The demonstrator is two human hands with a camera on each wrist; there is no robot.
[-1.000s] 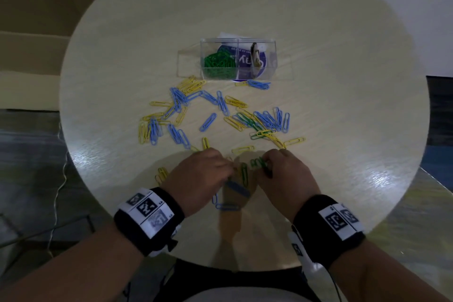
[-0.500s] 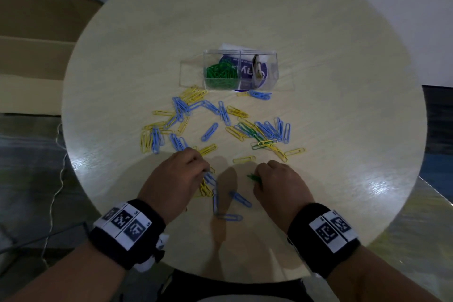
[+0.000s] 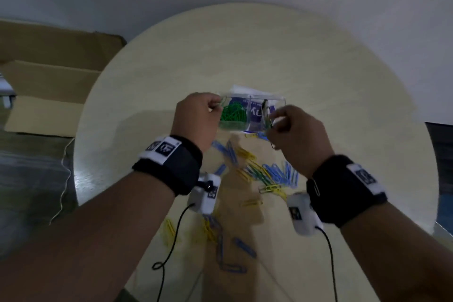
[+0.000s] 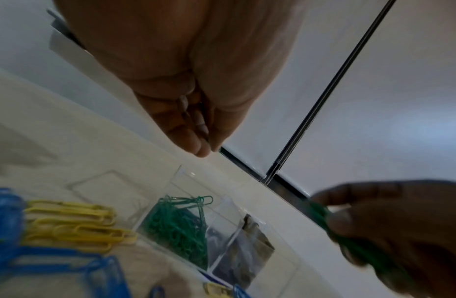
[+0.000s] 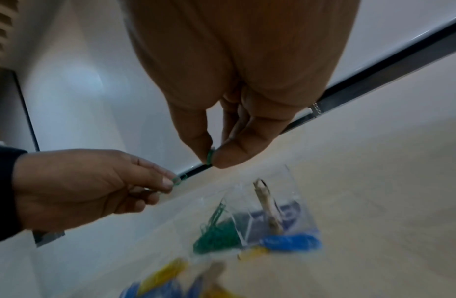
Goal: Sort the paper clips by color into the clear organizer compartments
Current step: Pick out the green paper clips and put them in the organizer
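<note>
The clear organizer stands mid-table, its left compartment full of green clips. My left hand hovers over that compartment's left edge and pinches a green clip between thumb and forefinger. My right hand is held above the organizer's right end and pinches another green clip. Loose blue, yellow and a few green clips lie scattered on the round table between the organizer and me.
A small pale object stands in the organizer's right compartment, over a blue label. Cardboard boxes sit on the floor to the left. Cables hang from both wrist cameras over the near clips.
Both hands have lifted from the near part of the table and moved forward to above the organizer, each carrying a green clip. The head view has tilted up.
</note>
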